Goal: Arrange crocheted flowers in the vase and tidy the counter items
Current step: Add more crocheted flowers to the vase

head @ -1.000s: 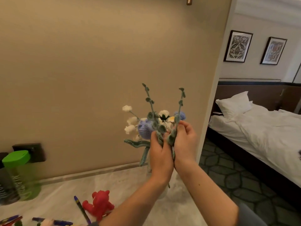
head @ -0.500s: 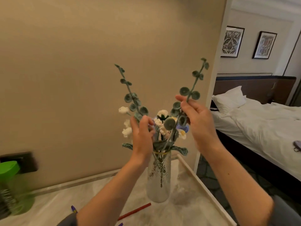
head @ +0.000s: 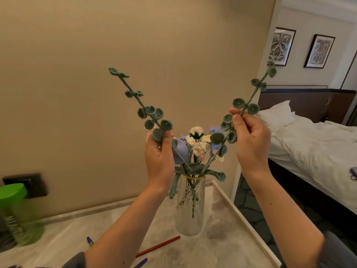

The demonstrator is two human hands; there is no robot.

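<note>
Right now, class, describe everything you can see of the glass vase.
The vase is a tall, clear cylinder of textured glass with a thin yellow rim. It stands upright on the marble counter, near its right edge. Crocheted stems fill its mouth and show through the wall. Neither the left hand nor the right hand touches it.

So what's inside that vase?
Crocheted stems stand in the vase, purple bloom and white blooms above. The left hand holds the left sprig, the right hand the right sprig. Textured glass blurs the stem ends.
</note>
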